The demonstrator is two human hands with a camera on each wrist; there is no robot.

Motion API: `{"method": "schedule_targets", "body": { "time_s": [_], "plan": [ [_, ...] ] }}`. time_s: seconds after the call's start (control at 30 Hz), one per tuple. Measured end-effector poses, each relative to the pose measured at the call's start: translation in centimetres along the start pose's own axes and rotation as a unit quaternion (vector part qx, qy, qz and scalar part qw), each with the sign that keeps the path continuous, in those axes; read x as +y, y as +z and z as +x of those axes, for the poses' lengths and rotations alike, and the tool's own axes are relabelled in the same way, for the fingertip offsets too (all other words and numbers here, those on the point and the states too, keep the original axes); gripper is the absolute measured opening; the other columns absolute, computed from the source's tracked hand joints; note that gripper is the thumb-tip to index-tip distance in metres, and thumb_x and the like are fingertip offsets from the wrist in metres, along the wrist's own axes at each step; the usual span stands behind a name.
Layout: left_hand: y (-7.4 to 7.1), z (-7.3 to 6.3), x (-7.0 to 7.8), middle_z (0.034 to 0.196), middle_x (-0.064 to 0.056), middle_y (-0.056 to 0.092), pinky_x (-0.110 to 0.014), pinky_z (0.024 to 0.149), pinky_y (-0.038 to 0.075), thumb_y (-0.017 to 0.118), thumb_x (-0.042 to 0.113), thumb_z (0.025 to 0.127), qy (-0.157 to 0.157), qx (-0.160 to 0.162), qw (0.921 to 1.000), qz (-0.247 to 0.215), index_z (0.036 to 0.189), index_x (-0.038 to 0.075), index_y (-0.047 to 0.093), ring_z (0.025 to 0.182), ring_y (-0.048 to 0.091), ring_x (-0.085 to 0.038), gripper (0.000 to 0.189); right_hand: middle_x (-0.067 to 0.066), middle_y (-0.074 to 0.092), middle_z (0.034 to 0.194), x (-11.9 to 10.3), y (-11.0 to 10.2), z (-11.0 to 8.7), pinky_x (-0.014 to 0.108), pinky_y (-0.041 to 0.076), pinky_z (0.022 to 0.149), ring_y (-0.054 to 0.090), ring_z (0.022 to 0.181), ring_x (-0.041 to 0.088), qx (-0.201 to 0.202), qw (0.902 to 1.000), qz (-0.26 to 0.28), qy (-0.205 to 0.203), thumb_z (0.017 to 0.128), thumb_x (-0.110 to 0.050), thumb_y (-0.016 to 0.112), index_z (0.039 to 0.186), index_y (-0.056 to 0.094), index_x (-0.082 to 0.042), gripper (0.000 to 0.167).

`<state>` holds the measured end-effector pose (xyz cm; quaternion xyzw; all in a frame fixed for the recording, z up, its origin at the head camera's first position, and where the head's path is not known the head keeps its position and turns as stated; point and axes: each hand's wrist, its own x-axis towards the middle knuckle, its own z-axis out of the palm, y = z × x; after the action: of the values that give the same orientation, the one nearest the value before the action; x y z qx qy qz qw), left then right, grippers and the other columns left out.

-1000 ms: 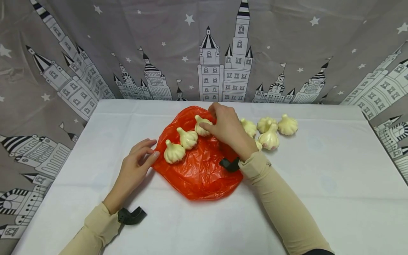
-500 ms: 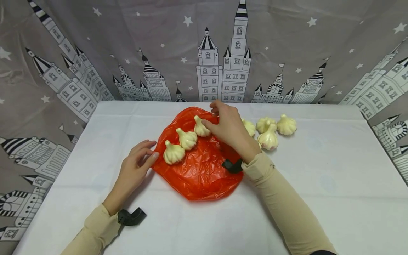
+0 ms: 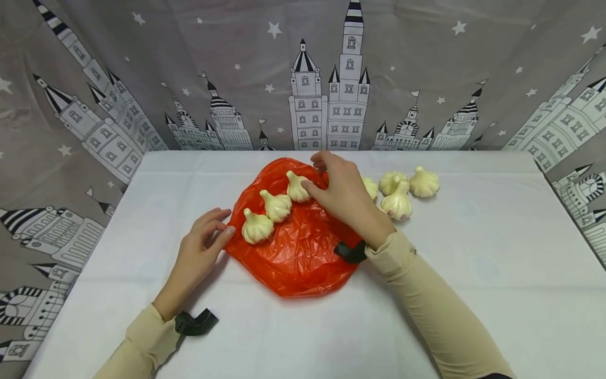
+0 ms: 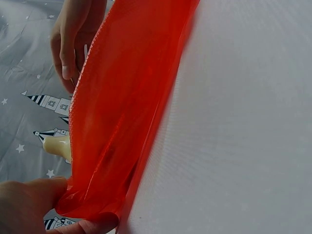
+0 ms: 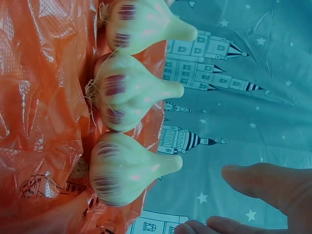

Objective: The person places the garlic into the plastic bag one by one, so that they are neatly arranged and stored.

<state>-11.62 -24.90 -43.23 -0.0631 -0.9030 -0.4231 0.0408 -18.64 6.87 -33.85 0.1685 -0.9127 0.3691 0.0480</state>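
A red plastic bag [image 3: 303,258] lies spread on the white table. On its upper left part, three pale garlic bulbs stand in a slanting row: the nearest bulb [image 3: 258,227], the middle bulb [image 3: 277,206] and the far bulb [image 3: 297,188]. My left hand [image 3: 204,247] pinches the bag's left edge between thumb and fingers, and the left wrist view shows the bag's edge [image 4: 92,200] bunched there. Beside the far bulb is my right hand [image 3: 347,192], thumb and fingers spread. In the right wrist view a gap separates the thumb [image 5: 258,183] from the closest bulb [image 5: 122,168].
Several more garlic bulbs [image 3: 397,202] sit right of the bag, partly hidden behind my right hand. A grey curtain [image 3: 265,68] printed with castles and stars hangs behind the white table [image 3: 473,295]. Dark camera mounts [image 3: 195,322] stick out from both wrists.
My right hand has let go of the far bulb and drawn slightly right, its wrist and forearm shifting right and nearer. My left hand stays at the bag's edge.
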Motion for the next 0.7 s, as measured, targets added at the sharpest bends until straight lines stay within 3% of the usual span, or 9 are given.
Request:
{"method": "schedule_targets", "body": {
  "time_s": [0.13,0.23,0.3,0.33,0.43,0.53,0.63,0.7],
  "plan": [
    [-0.1,0.2,0.0,0.153,-0.009,0.058,-0.003,0.109,0.034,0.065,0.031,0.106,0.002,0.001,1.0000,0.005,0.098,0.008,0.070,0.153,0.039,-0.031,0.024,0.016,0.070,0.129,0.0,-0.6,-0.6,0.044,0.055,0.104,0.067,0.118,0.032,0.013,0.9999,0.005,-0.008,0.097,-0.026,0.075,0.135,0.060,-0.002,0.047],
    [-0.1,0.2,0.1,0.154,-0.009,0.057,-0.029,0.120,0.044,0.064,0.031,0.106,-0.001,-0.002,1.0000,0.008,0.098,0.008,0.069,0.153,0.039,-0.032,0.025,0.014,0.070,0.128,0.2,-1.3,-1.2,0.046,0.053,0.106,0.066,0.119,0.031,0.023,0.9996,0.004,-0.015,0.097,-0.026,0.075,0.135,0.060,-0.002,0.047],
    [-0.1,0.2,0.1,0.154,-0.009,0.057,-0.047,0.119,0.044,0.064,0.032,0.106,-0.004,-0.004,0.9999,0.009,0.098,0.008,0.069,0.154,0.039,-0.032,0.026,0.014,0.071,0.128,0.5,-1.9,-1.7,0.047,0.052,0.107,0.066,0.119,0.031,0.032,0.9992,-0.002,-0.022,0.097,-0.025,0.076,0.135,0.061,-0.002,0.047],
    [-0.1,0.2,0.1,0.154,-0.009,0.057,-0.048,0.119,0.044,0.064,0.032,0.106,-0.004,-0.005,0.9999,0.010,0.098,0.009,0.069,0.154,0.039,-0.032,0.026,0.015,0.071,0.127,0.7,-2.2,-1.9,0.048,0.052,0.107,0.066,0.119,0.032,0.036,0.9991,-0.003,-0.024,0.096,-0.025,0.076,0.135,0.061,-0.002,0.047],
    [0.0,0.2,0.0,0.154,-0.009,0.057,-0.020,0.118,0.042,0.064,0.033,0.106,-0.004,-0.005,1.0000,0.007,0.098,0.009,0.069,0.154,0.039,-0.031,0.026,0.015,0.072,0.126,1.5,-3.4,-2.8,0.050,0.052,0.107,0.067,0.119,0.033,0.055,0.9981,-0.010,-0.029,0.095,-0.024,0.078,0.134,0.062,-0.002,0.047],
    [0.0,0.1,-0.1,0.153,-0.009,0.058,0.001,0.104,0.031,0.065,0.032,0.106,0.000,-0.002,1.0000,0.002,0.097,0.009,0.070,0.153,0.039,-0.031,0.025,0.016,0.073,0.123,2.6,-4.8,-3.5,0.052,0.052,0.106,0.068,0.117,0.035,0.081,0.9960,-0.018,-0.034,0.094,-0.022,0.079,0.132,0.064,-0.002,0.045],
    [0.0,0.1,-0.1,0.153,-0.009,0.058,-0.017,0.117,0.042,0.065,0.031,0.106,0.001,-0.001,1.0000,0.001,0.097,0.008,0.069,0.153,0.039,-0.032,0.024,0.017,0.074,0.121,3.9,-6.1,-4.2,0.053,0.051,0.106,0.069,0.116,0.037,0.104,0.9937,-0.026,-0.032,0.094,-0.019,0.079,0.130,0.065,-0.001,0.043],
    [0.0,0.1,-0.1,0.153,-0.009,0.058,-0.019,0.117,0.042,0.064,0.031,0.106,-0.001,-0.001,1.0000,0.003,0.097,0.009,0.069,0.153,0.039,-0.031,0.025,0.018,0.074,0.121,4.7,-6.9,-4.7,0.055,0.050,0.105,0.070,0.116,0.039,0.114,0.9926,-0.031,-0.027,0.094,-0.017,0.079,0.130,0.066,-0.001,0.041]
  ]
}}
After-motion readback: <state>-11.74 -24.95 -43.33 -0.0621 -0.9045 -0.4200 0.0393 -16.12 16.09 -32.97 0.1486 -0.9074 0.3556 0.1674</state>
